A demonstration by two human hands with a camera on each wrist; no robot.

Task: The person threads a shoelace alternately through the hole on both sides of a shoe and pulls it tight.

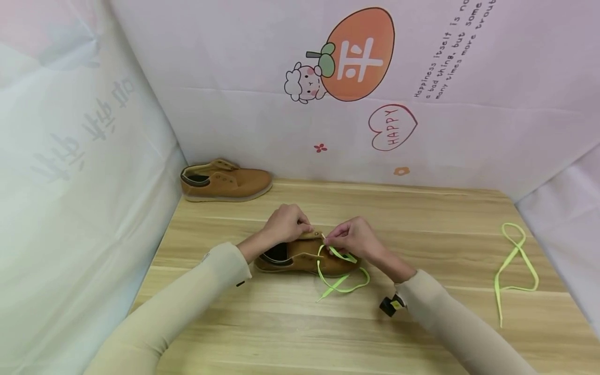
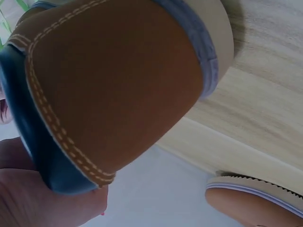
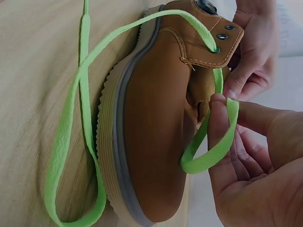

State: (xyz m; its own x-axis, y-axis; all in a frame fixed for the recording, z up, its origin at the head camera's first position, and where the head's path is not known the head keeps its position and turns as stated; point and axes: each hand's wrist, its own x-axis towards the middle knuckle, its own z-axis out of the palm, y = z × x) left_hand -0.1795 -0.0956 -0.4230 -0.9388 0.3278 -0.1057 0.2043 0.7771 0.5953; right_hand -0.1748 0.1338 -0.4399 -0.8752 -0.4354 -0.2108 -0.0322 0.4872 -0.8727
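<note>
A brown leather shoe lies on the table, toe to the right. My left hand pinches its far eyelet flap between thumb and fingers. In the left wrist view the shoe's heel covers most of that hand. My right hand pinches a neon green shoelace near its pale tip, close to the far flap. From there the lace runs through an eyelet of the near flap. Its other end loops loosely on the table beside the sole.
A second brown shoe, unlaced, stands at the back left against the fabric wall. Another green shoelace lies loose on the right side of the wooden table. White printed cloth encloses the back and sides.
</note>
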